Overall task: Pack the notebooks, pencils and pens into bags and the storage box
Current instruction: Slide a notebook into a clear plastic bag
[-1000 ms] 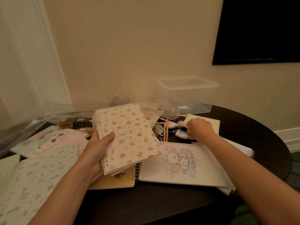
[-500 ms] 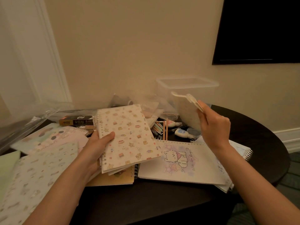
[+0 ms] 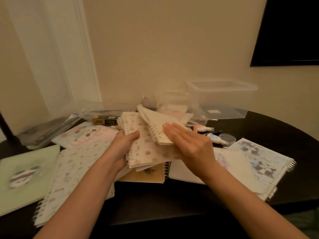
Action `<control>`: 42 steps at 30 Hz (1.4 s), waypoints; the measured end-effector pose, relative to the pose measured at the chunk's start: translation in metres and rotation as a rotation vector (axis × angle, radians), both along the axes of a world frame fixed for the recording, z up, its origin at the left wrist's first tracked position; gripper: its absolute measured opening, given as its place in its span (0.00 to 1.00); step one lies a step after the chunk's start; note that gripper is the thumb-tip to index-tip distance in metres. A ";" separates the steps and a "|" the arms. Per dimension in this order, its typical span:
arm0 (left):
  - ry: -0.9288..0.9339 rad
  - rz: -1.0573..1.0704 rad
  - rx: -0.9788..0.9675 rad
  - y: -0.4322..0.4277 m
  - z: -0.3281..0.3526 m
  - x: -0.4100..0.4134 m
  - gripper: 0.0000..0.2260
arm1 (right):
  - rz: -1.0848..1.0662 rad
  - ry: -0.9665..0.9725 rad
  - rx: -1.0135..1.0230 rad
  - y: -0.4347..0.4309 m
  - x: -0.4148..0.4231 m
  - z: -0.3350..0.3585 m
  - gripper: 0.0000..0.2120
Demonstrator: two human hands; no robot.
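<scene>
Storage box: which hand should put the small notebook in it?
Probably the right hand. The storage box stands at the back on that side, and this hand's flat fingers rest on the small notebook. The left hand is busy gripping the patterned notebook.

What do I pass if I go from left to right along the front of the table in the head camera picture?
Green notebook → speckled notebook → left hand gripping a small patterned notebook → right hand, lying flat → blue spiral notebook.
</scene>
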State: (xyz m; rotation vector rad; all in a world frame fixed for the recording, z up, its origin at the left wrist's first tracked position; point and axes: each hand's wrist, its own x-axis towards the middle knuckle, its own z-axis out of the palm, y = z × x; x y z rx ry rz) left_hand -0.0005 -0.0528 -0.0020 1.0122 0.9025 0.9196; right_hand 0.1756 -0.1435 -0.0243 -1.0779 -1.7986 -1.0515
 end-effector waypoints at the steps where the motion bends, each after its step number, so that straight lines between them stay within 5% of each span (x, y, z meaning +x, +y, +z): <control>1: -0.008 0.016 0.000 0.001 0.000 -0.002 0.13 | 0.019 -0.018 -0.055 0.003 -0.006 -0.002 0.15; 9: -0.181 -0.012 -0.060 0.007 -0.005 -0.016 0.27 | 0.181 -0.016 -0.426 0.017 -0.036 0.010 0.19; 15: -0.106 0.116 0.042 0.011 -0.002 -0.043 0.16 | 0.218 0.064 -0.841 0.023 -0.058 0.028 0.27; 19: -0.111 0.145 0.029 0.015 0.000 -0.065 0.15 | 0.191 0.456 -0.911 0.040 -0.063 0.035 0.19; 22: -0.108 0.143 0.036 0.018 -0.001 -0.081 0.15 | 0.073 0.731 -1.055 0.051 -0.064 0.039 0.28; 24: -0.119 0.115 0.022 0.018 -0.002 -0.089 0.15 | 0.233 1.121 -1.231 0.058 -0.066 0.042 0.29; 27: -0.093 0.074 0.010 0.018 -0.001 -0.095 0.15 | 0.539 1.594 -1.501 0.066 -0.068 0.041 0.16; 32: -0.015 -0.018 0.011 0.014 0.006 -0.099 0.12 | 0.700 1.689 -1.496 0.069 -0.072 0.024 0.09; 35: 0.292 -0.009 0.102 0.019 0.009 -0.104 0.18 | 0.735 1.709 -1.376 0.068 -0.074 0.016 0.05; 38: 0.680 0.231 0.334 0.032 0.004 -0.117 0.22 | 0.736 1.762 -1.291 0.069 -0.071 0.008 0.07; 40: 1.063 0.263 0.495 0.042 -0.008 -0.133 0.17 | 0.711 1.811 -1.234 0.069 -0.067 0.002 0.06; 42: 1.400 0.199 0.462 0.049 -0.022 -0.149 0.23 | 0.703 1.831 -1.196 0.068 -0.065 -0.001 0.05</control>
